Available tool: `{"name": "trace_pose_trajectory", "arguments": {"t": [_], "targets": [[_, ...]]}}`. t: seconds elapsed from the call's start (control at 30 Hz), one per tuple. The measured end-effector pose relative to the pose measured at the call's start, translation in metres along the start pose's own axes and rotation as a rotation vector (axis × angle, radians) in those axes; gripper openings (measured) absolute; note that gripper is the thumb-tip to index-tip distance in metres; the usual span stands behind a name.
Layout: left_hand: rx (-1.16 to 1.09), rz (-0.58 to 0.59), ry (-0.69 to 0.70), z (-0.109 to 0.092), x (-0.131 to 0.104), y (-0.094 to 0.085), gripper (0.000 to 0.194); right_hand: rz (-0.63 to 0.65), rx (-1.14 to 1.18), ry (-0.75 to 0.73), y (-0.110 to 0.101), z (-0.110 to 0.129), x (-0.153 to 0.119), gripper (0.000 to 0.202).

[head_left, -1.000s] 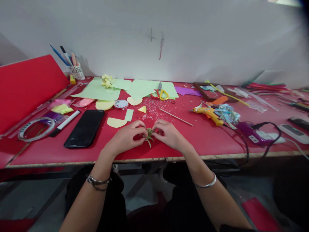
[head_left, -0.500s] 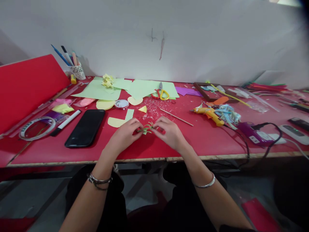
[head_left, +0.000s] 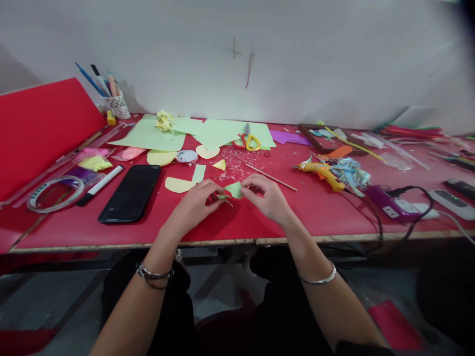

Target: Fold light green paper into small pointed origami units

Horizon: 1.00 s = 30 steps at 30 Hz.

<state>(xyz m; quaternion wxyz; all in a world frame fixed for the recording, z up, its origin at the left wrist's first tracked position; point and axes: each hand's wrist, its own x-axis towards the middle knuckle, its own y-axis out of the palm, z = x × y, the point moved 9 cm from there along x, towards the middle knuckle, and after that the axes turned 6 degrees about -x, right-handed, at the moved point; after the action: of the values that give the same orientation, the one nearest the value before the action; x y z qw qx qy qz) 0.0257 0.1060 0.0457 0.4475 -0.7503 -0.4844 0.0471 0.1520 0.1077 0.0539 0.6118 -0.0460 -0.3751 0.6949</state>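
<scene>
My left hand [head_left: 208, 194] pinches a small fringed strip of green paper [head_left: 224, 198], whose thin cut ends stick out to the right past the fingertips. A small piece of light green paper [head_left: 234, 190] is gripped at its right edge by the thumb and fingers of my right hand [head_left: 261, 193]. Both hands hover low over the red tabletop [head_left: 230, 225], close together. To the left of them lie cut pale yellow and green paper pieces [head_left: 180, 185]. A thin wooden stick [head_left: 272, 178] rests just beyond my right hand.
A black phone [head_left: 130, 194] and a marker [head_left: 100, 186] lie at left. Scissors [head_left: 246, 140] rest on green paper sheets [head_left: 148, 134] at the back. A yellow glue gun [head_left: 322, 174] with a cord lies at right, near a purple power adapter [head_left: 386, 203]. Paper scraps [head_left: 237, 163] are scattered mid-table.
My hands have moved slightly apart. A light green paper piece now shows in my right hand, while the fringed green paper stays in my left, its ends turned lower.
</scene>
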Motion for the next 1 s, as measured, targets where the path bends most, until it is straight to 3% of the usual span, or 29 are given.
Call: {"name": "trace_pose_trajectory", "arguments": {"t": [0.13,0.3,0.57,1.0], "targets": [[0.016,0.011,-0.002,0.000,0.000,0.000,0.003,0.009,0.210,0.129,-0.004,-0.013,0.001,0.010],[-0.018,0.015,-0.017,0.002,0.000,0.000,0.007,-0.047,-0.102,-0.005,-0.010,-0.001,-0.002,0.011],[-0.033,0.017,-0.064,0.010,0.000,0.002,0.009,0.161,-0.527,-0.037,0.012,0.003,-0.009,0.017],[-0.036,0.037,-0.039,0.005,0.000,0.006,0.010,0.206,-0.512,-0.055,0.030,0.006,-0.008,0.016]]}}
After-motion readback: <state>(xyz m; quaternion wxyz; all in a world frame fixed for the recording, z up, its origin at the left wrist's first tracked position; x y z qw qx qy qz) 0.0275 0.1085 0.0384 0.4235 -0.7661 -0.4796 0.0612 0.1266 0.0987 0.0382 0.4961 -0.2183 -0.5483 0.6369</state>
